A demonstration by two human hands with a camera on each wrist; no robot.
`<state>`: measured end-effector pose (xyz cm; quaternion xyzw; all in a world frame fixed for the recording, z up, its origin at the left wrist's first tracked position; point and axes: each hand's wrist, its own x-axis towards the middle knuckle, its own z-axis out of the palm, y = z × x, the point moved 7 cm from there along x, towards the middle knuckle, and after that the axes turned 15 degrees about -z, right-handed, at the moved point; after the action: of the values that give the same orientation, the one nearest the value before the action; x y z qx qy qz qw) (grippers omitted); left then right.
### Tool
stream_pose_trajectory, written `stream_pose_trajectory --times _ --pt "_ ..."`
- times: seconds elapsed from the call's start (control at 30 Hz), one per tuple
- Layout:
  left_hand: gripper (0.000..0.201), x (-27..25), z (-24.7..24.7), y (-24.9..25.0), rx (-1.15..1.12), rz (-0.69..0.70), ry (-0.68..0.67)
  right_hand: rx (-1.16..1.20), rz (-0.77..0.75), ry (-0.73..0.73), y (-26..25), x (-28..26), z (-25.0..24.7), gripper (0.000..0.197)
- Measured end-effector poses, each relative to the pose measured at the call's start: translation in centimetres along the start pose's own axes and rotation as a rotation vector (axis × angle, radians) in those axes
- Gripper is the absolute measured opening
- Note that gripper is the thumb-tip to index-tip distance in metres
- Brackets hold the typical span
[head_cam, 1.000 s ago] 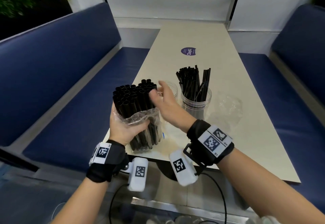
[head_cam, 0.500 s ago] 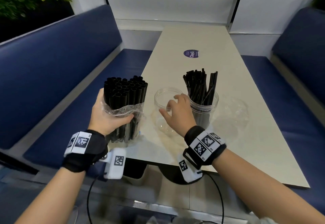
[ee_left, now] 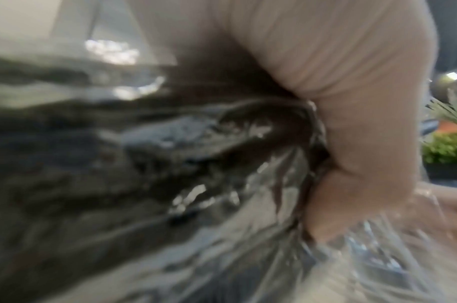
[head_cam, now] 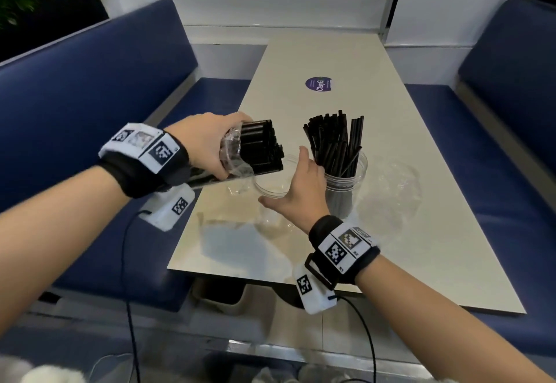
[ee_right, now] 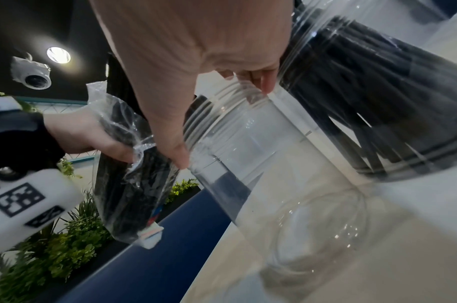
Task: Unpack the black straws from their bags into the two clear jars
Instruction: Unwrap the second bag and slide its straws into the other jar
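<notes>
My left hand (head_cam: pixel 207 144) grips a clear bag of black straws (head_cam: pixel 261 149) and holds it almost level, open end to the right, just above the mouth of the empty clear jar (head_cam: pixel 270 188). The straw ends stick out of the plastic. My right hand (head_cam: pixel 296 190) holds that jar by its neck, thumb (ee_right: pixel 176 149) on the near side and fingers (ee_right: pixel 258 80) on the far rim. The second jar (head_cam: pixel 344 185), just right of it, stands full of black straws (head_cam: pixel 334 138). The left wrist view is a blur of the hand (ee_left: pixel 338 102) and bag (ee_left: pixel 170 164).
A crumpled empty clear bag (head_cam: pixel 391 190) lies on the beige table (head_cam: pixel 331 262) right of the jars. A purple round sticker (head_cam: pixel 318 84) is farther back. Blue benches (head_cam: pixel 90 96) flank the table on both sides. Cables hang from both wrists below the table's near edge.
My left hand has tipped the bag from upright to nearly level and carried it right, over the empty jar. My right hand has stayed on the jar's neck.
</notes>
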<state>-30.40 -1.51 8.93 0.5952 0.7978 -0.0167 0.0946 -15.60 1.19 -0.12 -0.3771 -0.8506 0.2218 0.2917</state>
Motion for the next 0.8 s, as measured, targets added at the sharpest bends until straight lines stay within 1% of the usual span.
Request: stream_pose_trajectory --times 0.13,0.2,0.33,0.43,0.63,0.73,0.8 --pt "0.087 0.7 -1.0 2.8 0.334 0.064 -0.064 0.224 0.005 0.051 0.3 -0.3 0.0 0.128" --pt "0.086 0.9 -0.9 4.4 0.48 0.1 -0.087 0.29 0.008 0.078 0.4 -0.4 0.0 0.131" --pt "0.085 1.0 -0.4 6.9 0.747 0.146 -0.103 0.332 0.016 0.129 0.6 -0.5 0.1 0.132" --pt "0.084 1.2 0.1 8.4 0.929 0.164 -0.104 0.311 0.016 0.126 0.7 -0.3 0.3 0.13" --pt "0.074 1.6 1.0 10.0 1.087 0.165 -0.105 0.324 0.058 0.102 1.0 -0.4 0.2 0.124" --pt "0.064 1.7 1.4 10.1 1.141 0.189 -0.089 0.304 0.018 0.133 0.6 -0.9 -0.5 0.112" --pt "0.059 1.8 1.6 10.1 1.163 0.2 -0.065 0.302 0.016 0.126 0.4 -1.0 -0.6 0.108"
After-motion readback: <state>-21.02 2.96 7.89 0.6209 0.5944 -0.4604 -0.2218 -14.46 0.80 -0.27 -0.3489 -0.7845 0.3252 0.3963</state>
